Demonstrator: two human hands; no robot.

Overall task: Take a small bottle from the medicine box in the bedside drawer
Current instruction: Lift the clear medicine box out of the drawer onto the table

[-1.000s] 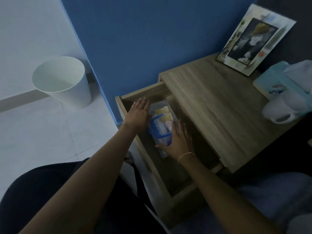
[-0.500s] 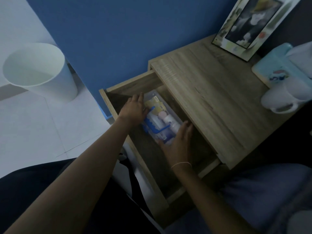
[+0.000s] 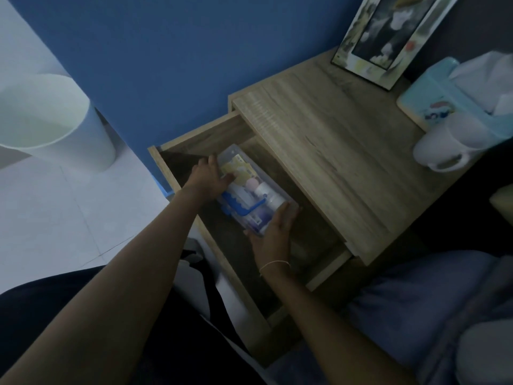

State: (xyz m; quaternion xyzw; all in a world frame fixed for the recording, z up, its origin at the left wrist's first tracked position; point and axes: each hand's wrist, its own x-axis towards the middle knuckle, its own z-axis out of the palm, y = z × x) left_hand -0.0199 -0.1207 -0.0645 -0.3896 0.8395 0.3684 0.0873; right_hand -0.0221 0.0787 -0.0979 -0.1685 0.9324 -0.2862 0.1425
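Note:
The bedside drawer [image 3: 327, 269] stands pulled out from the wooden nightstand. Inside it lies a clear plastic medicine box [image 3: 251, 190] with a blue handle across its lid. Through the lid I see a yellow packet, a small white bottle [image 3: 268, 194] and other small items. My left hand [image 3: 209, 177] grips the box's far left end, thumb on the lid. My right hand [image 3: 273, 234] holds the near end, fingers along its right side. The box is slightly tilted between both hands.
The nightstand top [image 3: 333, 151] carries a framed picture [image 3: 380, 37], a light blue tissue box [image 3: 455, 98] and a white mug [image 3: 441, 147]. A white waste bin [image 3: 52, 120] stands on the tiled floor at the left. A blue wall rises behind. Bedding [image 3: 416, 309] lies at lower right.
The view has shifted closer to the drawer. Both hands have tightened around the ends of the box, and my left thumb now rests on its lid.

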